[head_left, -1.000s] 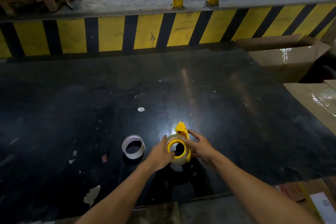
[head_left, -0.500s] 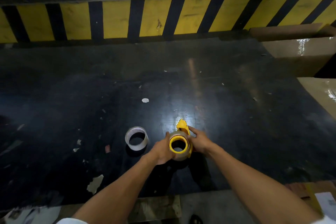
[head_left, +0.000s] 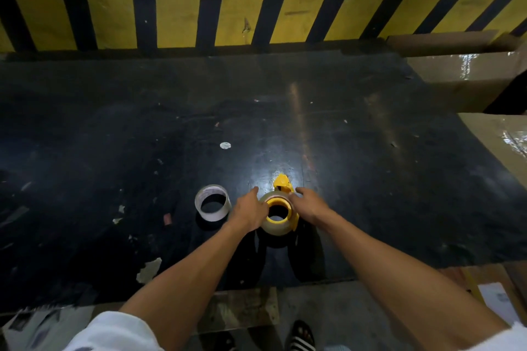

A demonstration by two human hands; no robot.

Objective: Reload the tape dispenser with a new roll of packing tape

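While both hands work low at the near middle of the black table (head_left: 114, 128), I see the yellow tape dispenser (head_left: 282, 184) there with a clear roll of packing tape (head_left: 276, 228) seated on its yellow hub. My left hand (head_left: 248, 212) presses against the roll's left side, fingers curled onto it. My right hand (head_left: 311, 204) rests on the right side by the dispenser's frame; I cannot tell how firmly it grips. Just left of the left hand, a spent tape core (head_left: 212, 206) lies flat, apart from the dispenser. Cardboard boxes (head_left: 467, 77) sit at the far right.
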